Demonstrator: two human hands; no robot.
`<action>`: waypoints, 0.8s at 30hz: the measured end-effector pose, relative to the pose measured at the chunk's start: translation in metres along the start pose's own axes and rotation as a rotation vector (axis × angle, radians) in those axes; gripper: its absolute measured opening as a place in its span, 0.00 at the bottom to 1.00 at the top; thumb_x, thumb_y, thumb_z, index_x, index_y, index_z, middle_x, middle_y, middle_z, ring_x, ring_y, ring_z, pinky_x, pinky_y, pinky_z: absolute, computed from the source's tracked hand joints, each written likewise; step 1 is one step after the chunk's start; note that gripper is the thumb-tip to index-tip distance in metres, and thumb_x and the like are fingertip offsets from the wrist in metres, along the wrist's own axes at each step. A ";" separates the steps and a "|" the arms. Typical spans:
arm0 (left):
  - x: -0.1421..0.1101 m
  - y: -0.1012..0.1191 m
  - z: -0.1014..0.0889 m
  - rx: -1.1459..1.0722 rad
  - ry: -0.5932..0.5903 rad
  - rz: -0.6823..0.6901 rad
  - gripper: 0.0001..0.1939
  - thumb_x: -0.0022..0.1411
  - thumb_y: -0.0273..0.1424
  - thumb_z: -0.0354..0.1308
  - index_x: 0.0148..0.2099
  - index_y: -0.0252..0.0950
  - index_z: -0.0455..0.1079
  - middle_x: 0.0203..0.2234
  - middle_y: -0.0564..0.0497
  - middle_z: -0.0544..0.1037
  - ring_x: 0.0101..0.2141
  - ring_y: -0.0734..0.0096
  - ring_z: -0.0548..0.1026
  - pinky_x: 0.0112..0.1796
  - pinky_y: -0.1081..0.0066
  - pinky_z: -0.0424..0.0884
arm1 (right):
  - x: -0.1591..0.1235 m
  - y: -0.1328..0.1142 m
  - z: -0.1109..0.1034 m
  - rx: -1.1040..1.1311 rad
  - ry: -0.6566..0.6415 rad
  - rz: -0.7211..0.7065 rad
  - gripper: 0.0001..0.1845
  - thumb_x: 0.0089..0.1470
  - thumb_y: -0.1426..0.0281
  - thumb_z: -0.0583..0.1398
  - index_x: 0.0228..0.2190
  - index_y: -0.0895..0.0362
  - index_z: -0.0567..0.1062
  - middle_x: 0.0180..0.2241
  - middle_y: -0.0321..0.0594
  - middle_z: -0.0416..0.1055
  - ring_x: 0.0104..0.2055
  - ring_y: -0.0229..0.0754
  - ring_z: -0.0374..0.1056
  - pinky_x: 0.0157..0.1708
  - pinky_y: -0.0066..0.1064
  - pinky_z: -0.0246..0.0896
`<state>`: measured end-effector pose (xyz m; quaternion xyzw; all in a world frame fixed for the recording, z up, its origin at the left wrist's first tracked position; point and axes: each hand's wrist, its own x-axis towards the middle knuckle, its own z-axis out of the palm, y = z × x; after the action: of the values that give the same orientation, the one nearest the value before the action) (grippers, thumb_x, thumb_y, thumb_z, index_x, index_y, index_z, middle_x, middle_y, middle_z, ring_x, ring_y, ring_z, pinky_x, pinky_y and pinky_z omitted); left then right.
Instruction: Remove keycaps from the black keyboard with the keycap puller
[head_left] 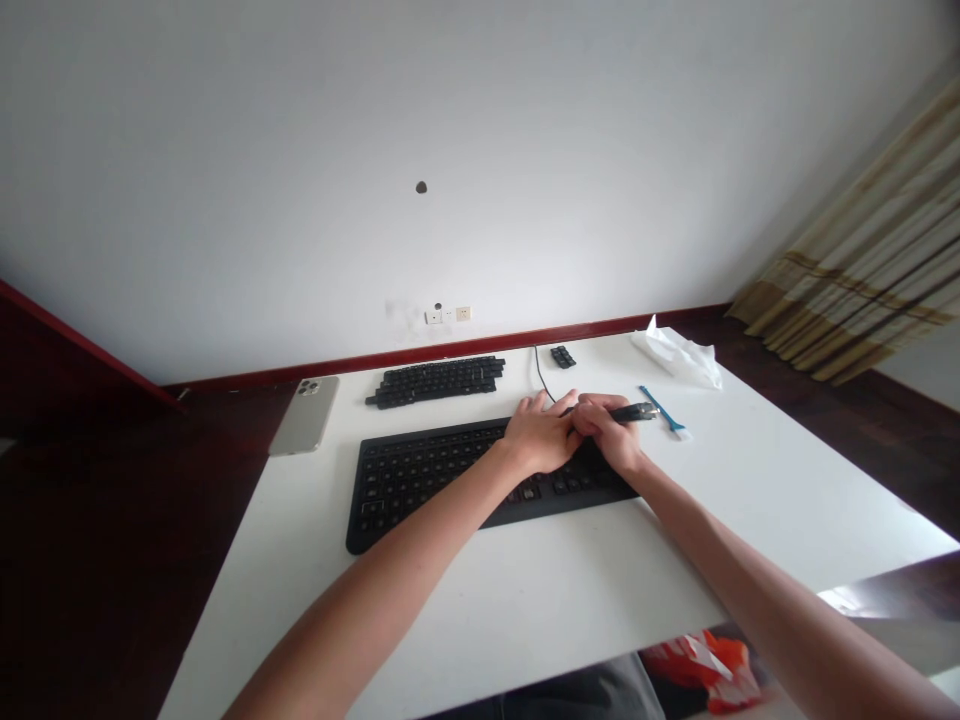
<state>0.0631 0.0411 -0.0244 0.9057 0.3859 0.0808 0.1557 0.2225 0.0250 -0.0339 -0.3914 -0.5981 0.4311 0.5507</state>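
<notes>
Your right hand (611, 440) is curled shut around a dark tool (632, 412) over the right part of the keyboard (427, 480), and a slip looks like the main risk there: if that grip twists, the tool could skid across the board or jab your left hand (541, 440), which lies right against it. Where the tool's working end meets the keyboard is hidden under your fingers, so you cannot easily judge contact; its metal end points out past the keyboard's right side. Your left hand lies palm down with the fingers spread towards the keyboard's far edge, though its thumb side is covered. Both forearms reach in from the keyboard's near side, and the left one crosses above its middle, so a dropped elbow could nudge the board askew. Just beyond the keyboard's far edge, a cable (544, 375) runs between a block of keycaps (439, 383) and a smaller key cluster (562, 357); a tug on it might scatter them. A blue brush (660, 412) lies on the worktop (757, 470) beyond the keyboard's right end.
</notes>
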 end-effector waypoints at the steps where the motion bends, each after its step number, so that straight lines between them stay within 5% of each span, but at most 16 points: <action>1: 0.002 -0.001 -0.001 0.014 0.002 0.009 0.26 0.78 0.42 0.42 0.72 0.45 0.64 0.76 0.52 0.56 0.71 0.33 0.56 0.64 0.38 0.59 | 0.000 0.000 0.000 -0.002 0.010 -0.001 0.24 0.61 0.65 0.61 0.16 0.53 0.62 0.18 0.33 0.56 0.23 0.38 0.50 0.27 0.36 0.45; 12: 0.002 -0.003 0.004 0.074 0.080 0.037 0.24 0.80 0.45 0.39 0.68 0.51 0.68 0.73 0.54 0.63 0.68 0.37 0.61 0.63 0.39 0.62 | -0.003 0.007 -0.001 0.098 0.119 -0.103 0.25 0.62 0.62 0.60 0.17 0.52 0.59 0.17 0.31 0.52 0.21 0.37 0.47 0.25 0.35 0.43; 19: 0.003 -0.004 0.004 -0.050 0.219 0.020 0.21 0.78 0.41 0.46 0.64 0.49 0.73 0.67 0.52 0.71 0.68 0.42 0.60 0.65 0.41 0.61 | -0.009 -0.009 -0.004 -0.326 0.269 -0.181 0.25 0.65 0.57 0.58 0.20 0.52 0.60 0.19 0.33 0.56 0.24 0.39 0.52 0.26 0.35 0.49; 24: 0.006 -0.010 -0.008 -0.432 0.433 -0.129 0.22 0.77 0.36 0.44 0.50 0.40 0.82 0.47 0.47 0.83 0.52 0.55 0.76 0.58 0.56 0.70 | -0.007 -0.022 0.001 -0.585 0.330 -0.118 0.19 0.64 0.58 0.61 0.25 0.53 0.67 0.23 0.34 0.65 0.27 0.40 0.60 0.28 0.34 0.56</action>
<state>0.0588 0.0539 -0.0202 0.7871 0.4405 0.3420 0.2637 0.2220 0.0112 -0.0154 -0.5620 -0.6208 0.1393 0.5286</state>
